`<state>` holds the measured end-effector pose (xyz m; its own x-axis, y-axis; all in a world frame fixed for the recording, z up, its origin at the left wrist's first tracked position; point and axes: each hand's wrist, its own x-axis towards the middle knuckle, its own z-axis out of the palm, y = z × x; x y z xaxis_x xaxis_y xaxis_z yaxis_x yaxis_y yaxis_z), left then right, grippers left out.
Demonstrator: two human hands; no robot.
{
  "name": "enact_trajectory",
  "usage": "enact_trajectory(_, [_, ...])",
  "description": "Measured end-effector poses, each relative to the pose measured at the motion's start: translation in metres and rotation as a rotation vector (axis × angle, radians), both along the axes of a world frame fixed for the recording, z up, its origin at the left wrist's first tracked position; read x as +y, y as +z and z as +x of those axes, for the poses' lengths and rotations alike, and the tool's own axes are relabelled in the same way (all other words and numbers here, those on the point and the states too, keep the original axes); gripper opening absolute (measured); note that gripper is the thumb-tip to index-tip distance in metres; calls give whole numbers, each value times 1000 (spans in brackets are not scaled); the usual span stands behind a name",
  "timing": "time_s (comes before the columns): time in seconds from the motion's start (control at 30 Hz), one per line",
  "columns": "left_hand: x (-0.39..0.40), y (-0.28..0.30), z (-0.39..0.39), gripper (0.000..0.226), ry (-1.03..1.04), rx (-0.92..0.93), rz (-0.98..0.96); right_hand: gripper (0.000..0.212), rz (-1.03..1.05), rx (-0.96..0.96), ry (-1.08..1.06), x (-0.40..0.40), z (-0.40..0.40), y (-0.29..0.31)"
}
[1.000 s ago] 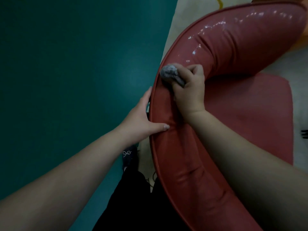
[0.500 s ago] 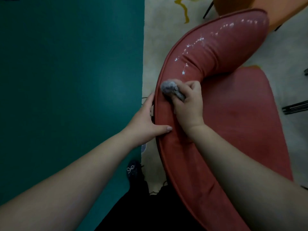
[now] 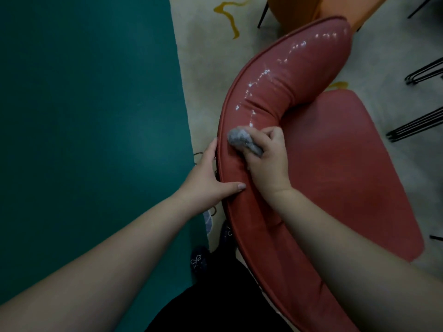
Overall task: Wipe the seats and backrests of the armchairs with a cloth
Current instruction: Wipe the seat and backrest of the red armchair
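Observation:
A red leather armchair fills the right half of the head view, its curved padded backrest (image 3: 282, 92) arching from bottom centre to top right and its seat (image 3: 340, 164) to the right. My right hand (image 3: 268, 161) grips a balled grey cloth (image 3: 242, 140) and presses it on the top of the backrest. Wet shiny streaks run along the backrest beyond the cloth. My left hand (image 3: 208, 176) holds the backrest's outer edge, thumb on top and fingers behind it.
A teal floor (image 3: 84, 116) covers the left. The chair stands on a pale rug (image 3: 203, 56) with yellow squiggles. An orange chair (image 3: 311, 8) is at the top, and black metal legs (image 3: 419, 121) show at the right. My dark shoes (image 3: 199, 259) are below.
The view has shifted, so the chair sits lower and further right in frame. My right hand with the cloth has slid a little back along the backrest towards me. The left hand keeps its hold.

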<state>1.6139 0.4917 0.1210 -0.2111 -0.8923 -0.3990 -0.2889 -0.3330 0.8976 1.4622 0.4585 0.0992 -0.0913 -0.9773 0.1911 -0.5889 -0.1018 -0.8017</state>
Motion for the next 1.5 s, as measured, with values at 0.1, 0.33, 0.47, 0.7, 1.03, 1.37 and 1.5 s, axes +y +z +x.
enact_trajectory(0.1, [-19,1,2,113,-14,-9,-6,39,-7,-1,56,22,-4,1])
enact_trajectory(0.33, [-52,1,5,99,-42,3,-19,36,-20,24,17,-61,-1,7])
enact_trajectory(0.47, [-64,1,6,98,-45,15,-5,41,-18,-15,79,-19,-3,5])
enact_trajectory(0.7, [-76,-3,9,104,-98,46,20,37,20,17,30,-81,-8,10])
enact_trajectory(1.03, [-119,-7,21,116,-312,55,78,38,46,55,-146,-71,5,12])
enact_trajectory(1.37, [-163,-9,26,119,-483,95,87,45,67,81,-232,-61,22,14])
enact_trajectory(1.5, [-172,-11,25,116,-487,126,114,37,54,139,-339,-122,13,15])
